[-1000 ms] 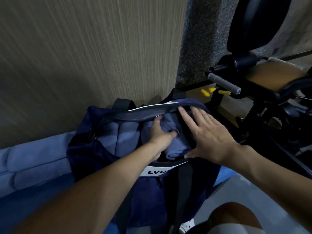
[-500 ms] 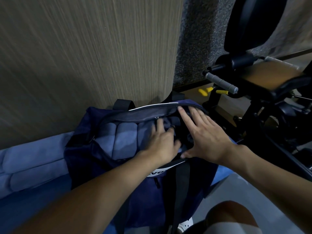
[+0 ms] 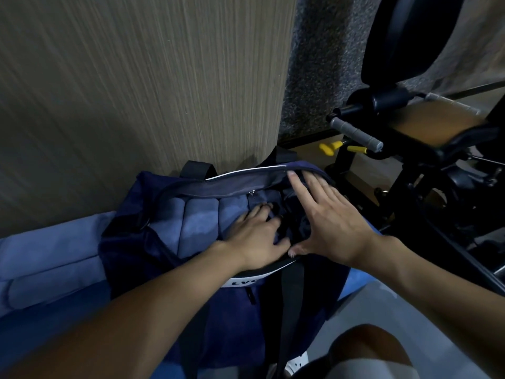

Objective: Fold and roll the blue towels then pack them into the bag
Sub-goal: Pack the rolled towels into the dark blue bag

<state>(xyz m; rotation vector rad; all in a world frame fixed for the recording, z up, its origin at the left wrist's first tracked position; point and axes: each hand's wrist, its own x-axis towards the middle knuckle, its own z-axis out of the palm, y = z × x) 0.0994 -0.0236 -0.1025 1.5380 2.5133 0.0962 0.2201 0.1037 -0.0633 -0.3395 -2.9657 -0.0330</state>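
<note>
A navy bag (image 3: 222,321) stands unzipped against a wood-grain wall (image 3: 136,91), its mouth gaping upward. Inside, blue rolled towels (image 3: 199,220) lie packed side by side, filling the bag's left and middle; the bag's right end is dark, and what lies there cannot be made out. Just outside the bag's left end, more rolled blue towels (image 3: 46,258) rest in a row. A white label strip (image 3: 243,283) lettered "LVC" runs along the bag's near rim, and a black strap (image 3: 291,296) hangs down its front.

Both hands are at the bag's mouth, close together with thumbs almost touching. The left hand (image 3: 257,239) lies palm-down on the towel nearest the bag's middle, pressing on it, its fingertips dipping into the shadowed gap. The right hand (image 3: 333,217) is spread flat across the bag's right end, fingers straight and fanned, fingertips on the far rim and thumb on the near rim, gripping nothing.

To the bag's right stands black exercise equipment (image 3: 410,138). A bare knee (image 3: 366,348) shows below the bag.
</note>
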